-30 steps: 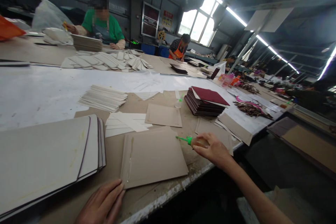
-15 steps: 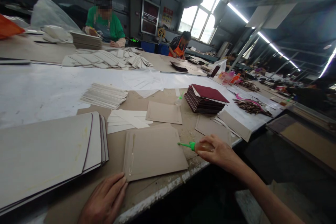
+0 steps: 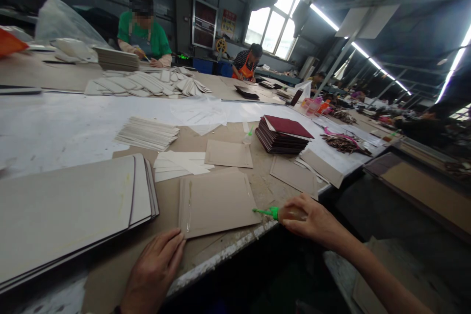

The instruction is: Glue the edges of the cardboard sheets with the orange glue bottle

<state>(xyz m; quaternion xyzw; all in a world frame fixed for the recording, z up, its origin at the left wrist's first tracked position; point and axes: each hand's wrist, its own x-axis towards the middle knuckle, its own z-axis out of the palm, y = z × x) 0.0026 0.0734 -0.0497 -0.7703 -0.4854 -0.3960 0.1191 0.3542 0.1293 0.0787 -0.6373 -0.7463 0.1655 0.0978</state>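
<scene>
My right hand (image 3: 312, 219) is wrapped round a glue bottle (image 3: 291, 213) with amber contents, held on its side. Its green nozzle points left, the tip at the right edge of a beige cardboard panel (image 3: 217, 201). A shiny line of glue runs down the panel's left side. At that panel's near left corner lies my left hand (image 3: 158, 260), fingers stretched flat and fingertips touching the edge. Just behind the panel are white strips (image 3: 180, 164) and another beige panel (image 3: 230, 153). A second green-tipped bottle (image 3: 248, 137) stands by that panel.
Large pale boards (image 3: 73, 206) are piled at the left. A stack of maroon covers (image 3: 285, 135) stands at the back right, and a pile of strips (image 3: 147, 132) at the back left. The table edge (image 3: 221, 257) runs close before me. Co-workers sit across the table.
My right hand has brought the bottle and nozzle nearer along the panel's right edge. My left hand stays at the corner. The whole view has shifted slightly.
</scene>
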